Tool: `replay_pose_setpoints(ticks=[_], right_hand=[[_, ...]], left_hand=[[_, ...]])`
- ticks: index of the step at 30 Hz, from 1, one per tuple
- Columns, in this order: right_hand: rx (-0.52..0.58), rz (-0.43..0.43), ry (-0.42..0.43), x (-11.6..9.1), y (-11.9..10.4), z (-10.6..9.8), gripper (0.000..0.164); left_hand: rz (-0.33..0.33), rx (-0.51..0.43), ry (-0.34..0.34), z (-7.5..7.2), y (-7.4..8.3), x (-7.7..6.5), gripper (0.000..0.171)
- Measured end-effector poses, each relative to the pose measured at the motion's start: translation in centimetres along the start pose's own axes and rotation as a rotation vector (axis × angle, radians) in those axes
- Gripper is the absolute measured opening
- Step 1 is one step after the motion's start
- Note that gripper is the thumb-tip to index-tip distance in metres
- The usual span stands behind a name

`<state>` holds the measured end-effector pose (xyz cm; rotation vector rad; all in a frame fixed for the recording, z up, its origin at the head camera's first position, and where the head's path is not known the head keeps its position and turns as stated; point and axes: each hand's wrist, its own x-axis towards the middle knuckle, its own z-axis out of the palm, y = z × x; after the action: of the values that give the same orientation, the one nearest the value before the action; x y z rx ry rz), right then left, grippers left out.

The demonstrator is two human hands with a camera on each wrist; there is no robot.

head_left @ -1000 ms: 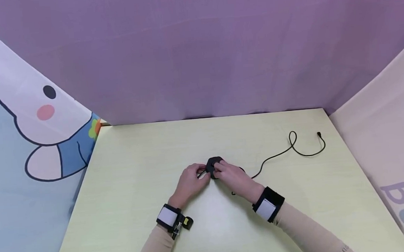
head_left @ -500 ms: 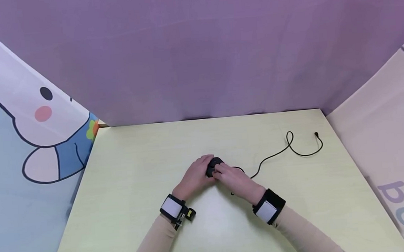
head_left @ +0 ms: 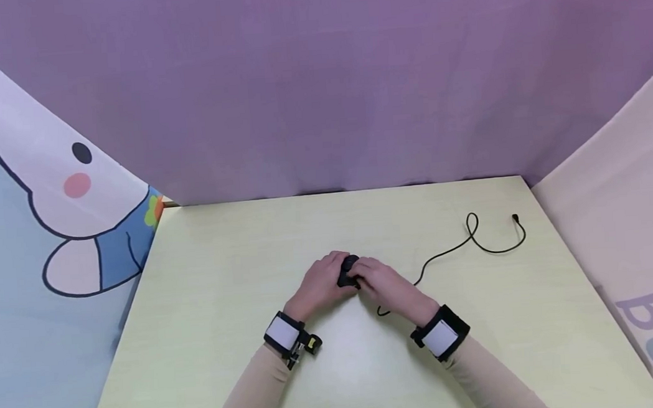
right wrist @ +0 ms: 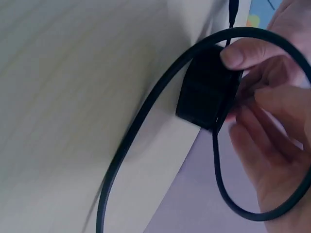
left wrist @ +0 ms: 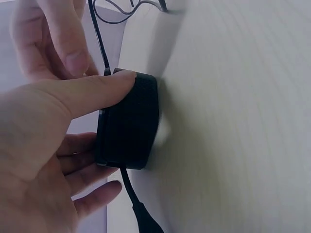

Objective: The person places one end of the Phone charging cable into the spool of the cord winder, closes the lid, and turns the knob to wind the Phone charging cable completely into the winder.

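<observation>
A flat black cable winder (head_left: 347, 271) is between my two hands over the table, tilted on edge, with a black cable running out at each end. My left hand (head_left: 321, 282) grips it; in the left wrist view the thumb (left wrist: 119, 87) presses along its edge and other fingers lie behind. My right hand (head_left: 384, 281) has its fingers curled at the winder's face. In the right wrist view those fingers (right wrist: 257, 136) are partly hidden behind the case (right wrist: 204, 87). A thicker plug end (left wrist: 146, 218) shows on the cable at the left hand's side.
The black cable (head_left: 444, 253) runs right across the pale table (head_left: 238, 234), loops once and ends in a small plug (head_left: 515, 217). A purple cloth (head_left: 319, 86) stands behind the table, with printed cloths at both sides.
My left hand has shifted from the cable end at the left onto the winder and wraps it. The winder has turned from lying flat toward its edge. My right hand stays at it.
</observation>
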<state>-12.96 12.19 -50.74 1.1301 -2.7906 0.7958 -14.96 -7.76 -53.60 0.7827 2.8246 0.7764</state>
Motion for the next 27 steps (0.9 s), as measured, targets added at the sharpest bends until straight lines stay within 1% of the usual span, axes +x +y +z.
replay_pose_setpoints(ticks=[3,5,7,9,11,14,21,27], right_hand=[[-0.015,0.085,0.085,-0.1,0.6,-0.5,0.024],[-0.054,0.152,0.102,-0.2,0.9,-0.8,0.027],[-0.081,0.221,0.072,-0.3,1.1,-1.1,0.025],[-0.082,0.279,0.025,-0.3,1.5,-1.1,0.018],[-0.059,0.313,-0.006,-0.3,1.9,-1.0,0.011],[-0.021,0.325,-0.006,-0.4,2.4,-0.6,0.007],[0.061,0.28,0.006,-0.5,3.0,-0.3,0.014],[0.098,0.276,0.017,-0.3,3.1,-0.1,0.012]], left_hand=[[-0.011,0.031,-0.007,0.1,0.2,0.2,0.072],[-0.019,0.049,-0.006,0.0,0.3,0.2,0.073],[-0.029,0.06,-0.011,-0.1,0.4,0.2,0.074],[-0.037,0.065,-0.015,-0.2,0.4,0.2,0.074],[-0.04,0.064,-0.016,-0.2,0.4,0.2,0.074],[-0.039,0.061,-0.019,-0.2,0.5,0.2,0.074],[-0.032,0.05,-0.017,-0.3,0.5,0.2,0.072],[-0.052,0.007,-0.02,-0.3,0.6,0.2,0.073]])
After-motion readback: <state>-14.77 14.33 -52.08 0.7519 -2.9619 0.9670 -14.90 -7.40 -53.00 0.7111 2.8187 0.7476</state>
